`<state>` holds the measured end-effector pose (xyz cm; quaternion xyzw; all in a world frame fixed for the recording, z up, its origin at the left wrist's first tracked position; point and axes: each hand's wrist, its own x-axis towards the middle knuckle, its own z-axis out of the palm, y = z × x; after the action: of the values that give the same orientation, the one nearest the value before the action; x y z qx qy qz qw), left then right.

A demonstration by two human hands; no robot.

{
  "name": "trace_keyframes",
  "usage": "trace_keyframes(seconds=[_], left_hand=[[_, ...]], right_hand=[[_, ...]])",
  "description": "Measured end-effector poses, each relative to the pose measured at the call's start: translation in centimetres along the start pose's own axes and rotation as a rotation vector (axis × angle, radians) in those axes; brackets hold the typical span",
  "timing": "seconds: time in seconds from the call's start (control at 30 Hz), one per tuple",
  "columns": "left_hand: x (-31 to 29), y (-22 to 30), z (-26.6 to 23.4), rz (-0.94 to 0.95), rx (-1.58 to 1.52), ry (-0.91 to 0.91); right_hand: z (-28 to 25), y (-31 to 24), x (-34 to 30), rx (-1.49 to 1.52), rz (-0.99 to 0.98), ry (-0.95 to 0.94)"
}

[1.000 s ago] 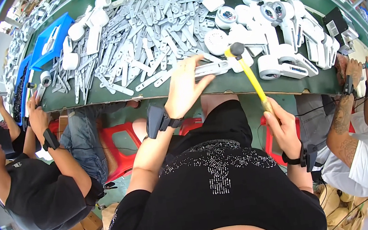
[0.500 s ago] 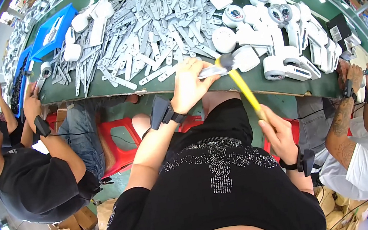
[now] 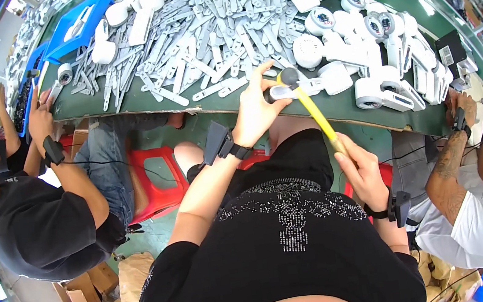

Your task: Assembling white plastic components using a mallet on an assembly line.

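My left hand (image 3: 255, 110) is at the near edge of the green table, thumb and fingers curled round the dark-tipped end of a white plastic device (image 3: 311, 87). The device seems to run right into a squarish white block (image 3: 335, 78), though the mallet partly covers it. In my right hand (image 3: 361, 169) is a mallet (image 3: 318, 113) with a yellow handle, gripped near its lower end. The black mallet head (image 3: 288, 77) is over the device, close to my left fingertips; whether it touches cannot be told.
A wide heap of grey flat strips (image 3: 210, 38) covers the table's middle. White fan-like units (image 3: 307, 50) crowd the right side. At the far left is a blue tray (image 3: 75, 27). One person (image 3: 47, 215) works on my left, another (image 3: 477, 204) on my right. A red stool (image 3: 162, 180) stands below.
The mallet head has shifted slightly left and up relative to the device. My left fingers have spread and changed their hold on its end. The whole view has swung a little.
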<state>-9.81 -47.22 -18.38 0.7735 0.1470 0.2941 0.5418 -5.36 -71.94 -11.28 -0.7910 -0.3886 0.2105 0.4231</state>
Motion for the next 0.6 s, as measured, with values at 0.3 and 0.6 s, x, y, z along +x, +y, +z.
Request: trace_keyframes(seconds=[0.3, 0.6], left_hand=[[0.5, -0.1, 0.3, -0.022, 0.009, 0.0], [0.4, 0.4, -0.1, -0.045, -0.013, -0.04]], right_hand=[[0.4, -0.8, -0.2, -0.005, 0.009, -0.012], [0.2, 1.6, -1.0, 0.027, 0.091, 0.112]])
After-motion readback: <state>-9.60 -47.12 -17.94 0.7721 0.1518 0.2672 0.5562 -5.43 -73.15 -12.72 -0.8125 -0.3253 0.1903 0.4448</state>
